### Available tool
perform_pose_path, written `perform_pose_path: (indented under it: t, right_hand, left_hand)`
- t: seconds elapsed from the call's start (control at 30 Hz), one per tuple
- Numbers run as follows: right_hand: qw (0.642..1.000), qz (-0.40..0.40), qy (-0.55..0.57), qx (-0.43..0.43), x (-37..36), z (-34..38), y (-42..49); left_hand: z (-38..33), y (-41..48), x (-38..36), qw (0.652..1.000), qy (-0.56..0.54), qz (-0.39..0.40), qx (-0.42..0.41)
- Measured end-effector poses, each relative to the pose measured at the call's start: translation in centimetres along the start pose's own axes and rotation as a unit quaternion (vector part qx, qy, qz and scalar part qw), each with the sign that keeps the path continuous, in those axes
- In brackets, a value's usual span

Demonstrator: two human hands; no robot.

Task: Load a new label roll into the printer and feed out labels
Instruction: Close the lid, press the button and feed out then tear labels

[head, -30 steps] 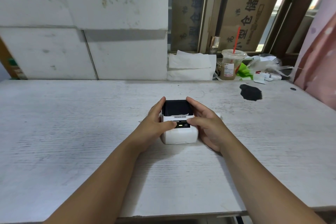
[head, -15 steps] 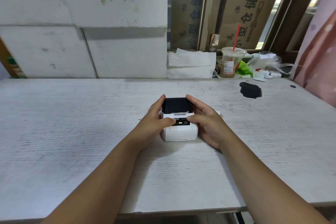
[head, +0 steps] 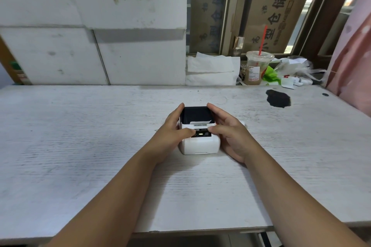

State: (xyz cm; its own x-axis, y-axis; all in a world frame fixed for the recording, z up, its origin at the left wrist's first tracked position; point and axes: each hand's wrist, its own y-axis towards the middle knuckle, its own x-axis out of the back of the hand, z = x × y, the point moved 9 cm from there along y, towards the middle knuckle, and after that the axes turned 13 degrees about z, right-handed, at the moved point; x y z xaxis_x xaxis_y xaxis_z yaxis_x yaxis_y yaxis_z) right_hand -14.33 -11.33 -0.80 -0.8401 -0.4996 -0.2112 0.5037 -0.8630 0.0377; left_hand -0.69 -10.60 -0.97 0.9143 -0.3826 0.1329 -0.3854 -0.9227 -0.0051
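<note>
A small white label printer (head: 198, 143) with a dark lid stands in the middle of the white table (head: 80, 136). A green light glows on its black control strip. A white label strip (head: 199, 121) sticks out of the slot just behind the strip. My left hand (head: 170, 128) cups the printer's left side, its thumb resting on the left end of the control strip. My right hand (head: 230, 134) cups the right side, its thumb on the strip's right end. A small white object peeks out behind my right hand.
A black stain (head: 278, 98) marks the table at the far right. Behind the table's back edge stand a plastic drink cup with a red straw (head: 257, 68), folded white paper (head: 212, 70), plastic bags and a cardboard box (head: 279, 10). A pink curtain (head: 353, 56) hangs at right.
A white label strip now shows at the printer's slot, where none was visible before. Both hands stay on the printer's sides.
</note>
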Motion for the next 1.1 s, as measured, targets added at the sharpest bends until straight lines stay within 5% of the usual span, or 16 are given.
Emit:
perform_pose_path:
  t: [1.1]
  right_hand:
    - [1.000, 0.018, -0.019, 0.000, -0.31, 0.12, 0.13]
  left_hand:
    - [-0.12, -0.13, 0.28, 1.000, -0.026, -0.010, -0.001]
